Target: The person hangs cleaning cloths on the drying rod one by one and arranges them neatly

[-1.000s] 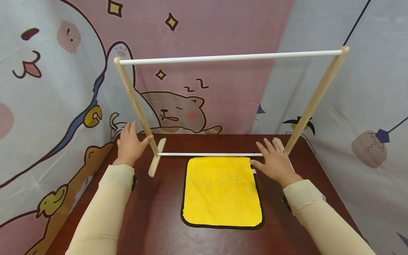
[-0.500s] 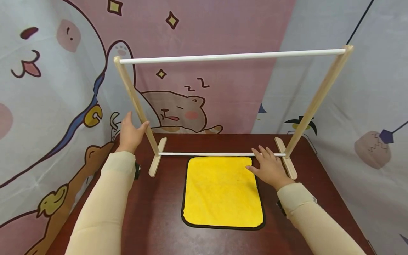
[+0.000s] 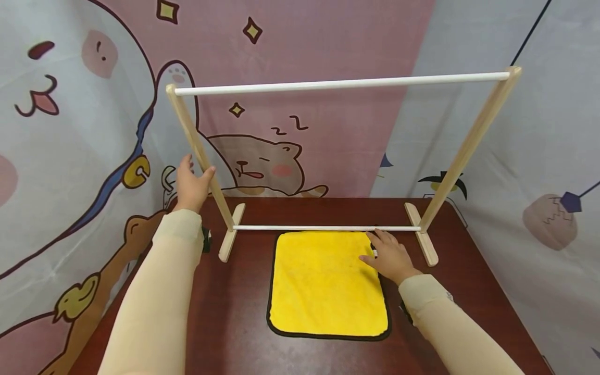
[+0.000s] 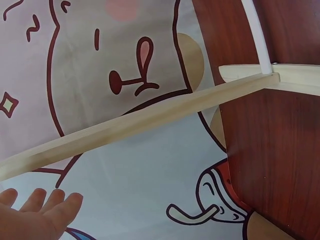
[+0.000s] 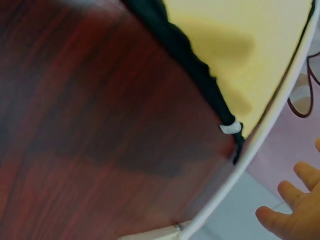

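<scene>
A yellow towel (image 3: 328, 286) with a black border lies flat on the table, its far edge by the rack's low white bar (image 3: 300, 228). My right hand (image 3: 390, 256) is over the towel's far right corner, fingers spread and holding nothing. In the right wrist view, a small white tag (image 5: 231, 127) shows on the black edge near that corner. My left hand (image 3: 191, 187) is beside the rack's left wooden post (image 3: 194, 138), thumb overlapping the post in the head view. The left wrist view shows its fingers (image 4: 65, 210) loosely extended, apart from the post.
The wooden rack stands toward the back of the dark red table (image 3: 234, 323), with a white top bar (image 3: 337, 84), a right post (image 3: 471, 140) and two wooden feet. Cartoon-printed cloth (image 3: 300, 47) hangs behind and at both sides.
My left hand has risen along the left post. My right hand has moved left and slightly nearer, from by the rack's right foot to over the towel's corner. The towel has stayed put.
</scene>
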Available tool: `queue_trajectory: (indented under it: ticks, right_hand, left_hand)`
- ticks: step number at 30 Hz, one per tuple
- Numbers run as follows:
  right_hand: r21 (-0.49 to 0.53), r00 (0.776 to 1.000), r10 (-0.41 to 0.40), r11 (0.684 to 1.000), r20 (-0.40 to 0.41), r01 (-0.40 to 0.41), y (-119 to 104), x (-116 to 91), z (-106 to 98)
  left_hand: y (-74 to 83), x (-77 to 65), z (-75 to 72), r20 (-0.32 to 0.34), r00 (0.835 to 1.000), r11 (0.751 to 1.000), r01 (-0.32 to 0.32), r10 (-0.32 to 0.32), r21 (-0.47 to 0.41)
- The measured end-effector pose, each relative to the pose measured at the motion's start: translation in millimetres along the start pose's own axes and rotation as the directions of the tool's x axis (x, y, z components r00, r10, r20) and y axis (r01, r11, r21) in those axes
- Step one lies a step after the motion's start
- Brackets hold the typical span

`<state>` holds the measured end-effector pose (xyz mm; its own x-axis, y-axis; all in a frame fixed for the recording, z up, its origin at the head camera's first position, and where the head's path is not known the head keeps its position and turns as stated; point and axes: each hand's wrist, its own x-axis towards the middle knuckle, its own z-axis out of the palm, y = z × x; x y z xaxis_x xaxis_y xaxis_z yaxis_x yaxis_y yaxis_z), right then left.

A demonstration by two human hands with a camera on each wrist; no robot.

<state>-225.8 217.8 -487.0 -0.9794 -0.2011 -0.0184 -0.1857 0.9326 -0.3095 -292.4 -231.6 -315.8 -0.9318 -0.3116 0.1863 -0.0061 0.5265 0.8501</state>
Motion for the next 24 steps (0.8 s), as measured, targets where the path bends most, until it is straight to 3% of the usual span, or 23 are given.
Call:
queue_trajectory:
  ticks: [13, 18, 24]
  right_hand:
    - [0.073, 0.997, 0.011, 0.997, 0.079, -0.017, -6, 4, 30]
    - [0.063, 0.998, -0.014, 0.998, 0.068, 0.01, -4, 4, 41]
    - [0.078, 0.995, 0.02, 0.997, 0.093, -0.028, -6, 4, 44]
  left_hand:
    - [8.7, 11.8, 5.0, -0.091, 0.994, 0.99, 0.048, -0.06, -0.134]
    - [10.3, 13.6, 5.2, -0.097, 0.992, 0.984, 0.063, -0.08, -0.168]
    - [13.4, 16.1, 5.3, -0.113, 0.99, 0.979, 0.057, -0.081, -0.197]
